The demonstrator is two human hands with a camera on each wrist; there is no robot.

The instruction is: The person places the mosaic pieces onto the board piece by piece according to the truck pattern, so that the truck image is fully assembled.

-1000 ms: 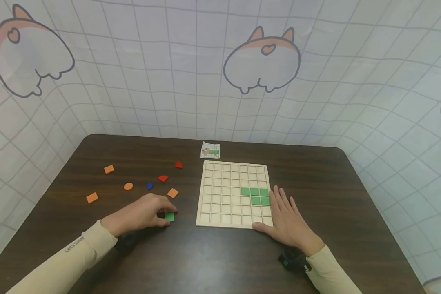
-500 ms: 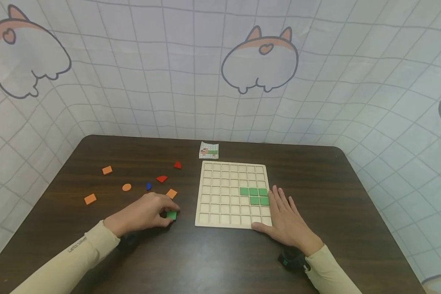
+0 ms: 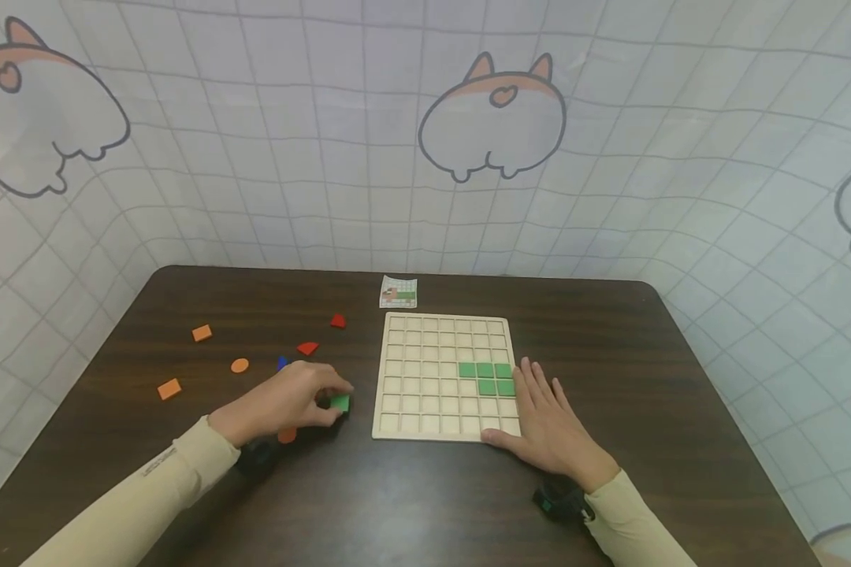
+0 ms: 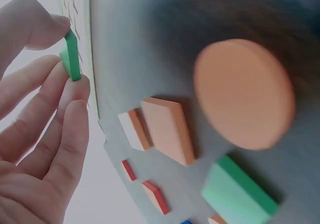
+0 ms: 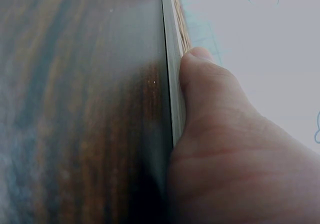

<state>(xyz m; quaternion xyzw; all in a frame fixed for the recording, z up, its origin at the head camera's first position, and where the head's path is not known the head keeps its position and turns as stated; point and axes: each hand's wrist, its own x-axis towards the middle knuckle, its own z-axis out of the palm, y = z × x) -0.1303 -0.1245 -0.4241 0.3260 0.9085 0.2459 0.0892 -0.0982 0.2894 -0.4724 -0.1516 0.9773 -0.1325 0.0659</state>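
Note:
My left hand (image 3: 291, 403) pinches a small green square tile (image 3: 340, 402) between thumb and fingers, left of the board. The left wrist view shows this green tile (image 4: 72, 56) edge-on, raised off the table. A pale gridded board (image 3: 414, 402) lies in the middle of the table, with several green tiles (image 3: 485, 370) set in cells at its right side. My right hand (image 3: 549, 425) lies with straight fingers along the board's right edge, its thumb at the near right corner. In the right wrist view the thumb (image 5: 210, 79) touches the board's side.
Left of the board lie orange squares (image 3: 169, 389), orange discs (image 3: 239, 365), red pieces (image 3: 308, 347) and a blue piece (image 3: 281, 362). Another green tile (image 4: 240, 191) shows below the left hand. A small printed grid card (image 3: 399, 293) lies behind the board.
My left hand has picked up the green tile and moved slightly right and away with it. An orange disc has come into sight by its wrist. The right hand stays at the board.

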